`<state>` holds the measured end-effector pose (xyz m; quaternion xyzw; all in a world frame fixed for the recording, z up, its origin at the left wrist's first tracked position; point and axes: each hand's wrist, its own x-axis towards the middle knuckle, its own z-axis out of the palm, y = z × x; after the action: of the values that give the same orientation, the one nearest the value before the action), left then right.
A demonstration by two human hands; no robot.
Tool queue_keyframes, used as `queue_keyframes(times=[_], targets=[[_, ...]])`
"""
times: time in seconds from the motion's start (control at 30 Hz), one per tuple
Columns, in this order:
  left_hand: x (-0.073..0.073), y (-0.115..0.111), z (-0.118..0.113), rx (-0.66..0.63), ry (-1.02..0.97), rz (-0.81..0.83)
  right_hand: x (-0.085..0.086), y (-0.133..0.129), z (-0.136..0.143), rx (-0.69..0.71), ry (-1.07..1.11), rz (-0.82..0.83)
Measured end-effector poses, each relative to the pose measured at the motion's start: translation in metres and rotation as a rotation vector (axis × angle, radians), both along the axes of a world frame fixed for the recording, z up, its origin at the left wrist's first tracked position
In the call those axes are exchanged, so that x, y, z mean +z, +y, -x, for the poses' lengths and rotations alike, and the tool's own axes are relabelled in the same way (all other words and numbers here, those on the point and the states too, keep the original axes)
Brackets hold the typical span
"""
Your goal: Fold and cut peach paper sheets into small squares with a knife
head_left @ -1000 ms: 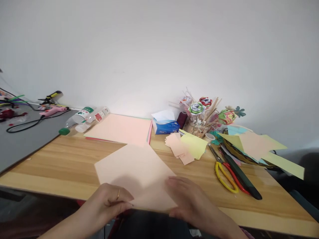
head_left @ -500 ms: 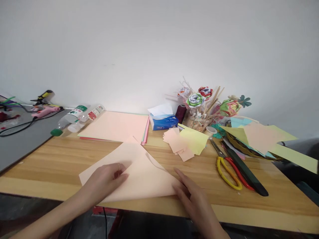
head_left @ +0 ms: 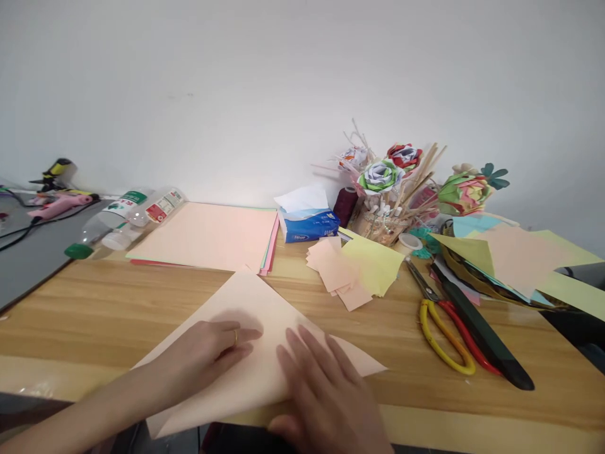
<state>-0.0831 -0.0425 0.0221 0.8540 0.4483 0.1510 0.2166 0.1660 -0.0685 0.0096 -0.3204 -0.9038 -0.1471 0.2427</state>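
A large peach sheet of paper [head_left: 246, 290] lies at the front of the table, turned so one corner points away from me. Its near left part bends out over the table edge. On the left half of the sheet rests my left hand [head_left: 208, 350], open, a ring on one finger, its fingers stretched toward the middle. My right hand [head_left: 326, 391] is spread flat over the sheet's right half, fingers apart and pointing away. The hand hides part of the sheet's near edge. Whether the sheet is folded under the hands, I cannot tell.
Behind the sheet lies a stack of coloured paper [head_left: 203, 236], with plastic bottles [head_left: 155, 208] on its left. Small paper squares [head_left: 338, 271], a tissue pack [head_left: 307, 226] and paper flowers [head_left: 380, 176] stand centre right. Scissors [head_left: 447, 337] and a dark green-black cutter [head_left: 486, 334] lie at right.
My right hand has moved from the sheet's right corner leftward onto the sheet and now lies flat. The left fingers have stretched out. The sheet has shifted, its near left part over the edge.
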Motion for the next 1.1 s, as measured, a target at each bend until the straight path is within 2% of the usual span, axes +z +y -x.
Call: queue_keyframes(times=[0.1, 0.27, 0.4, 0.53, 0.6, 0.77, 0.9, 1.1], targets=[[0.004, 0.008, 0.002, -0.059, 0.025, -0.003, -0.007, 0.005, 0.014, 0.057, -0.011, 0.062], [0.001, 0.029, 0.007, -0.157, 0.043, -0.172, -0.022, 0.007, 0.016, -0.001, 0.034, 0.034], [-0.005, 0.043, 0.002, -0.108, -0.041, -0.157, -0.021, 0.007, 0.015, -0.028, 0.008, 0.029], [-0.005, 0.043, -0.006, 0.007, -0.042, -0.039, -0.02, 0.01, 0.011, -0.008, -0.029, 0.041], [-0.006, 0.043, -0.006, 0.006, -0.025, -0.035, -0.023, 0.011, 0.009, 0.006, -0.01, 0.055], [-0.018, 0.046, 0.005, -0.191, 0.01, -0.245, -0.03, 0.011, 0.006, 0.018, 0.005, 0.098], [-0.025, 0.05, 0.012, -0.345, 0.07, -0.412, -0.031, 0.012, 0.006, 0.009, -0.013, 0.062], [-0.024, 0.052, 0.011, -0.354, 0.096, -0.433, -0.028, 0.016, 0.006, 0.01, -0.032, 0.046]])
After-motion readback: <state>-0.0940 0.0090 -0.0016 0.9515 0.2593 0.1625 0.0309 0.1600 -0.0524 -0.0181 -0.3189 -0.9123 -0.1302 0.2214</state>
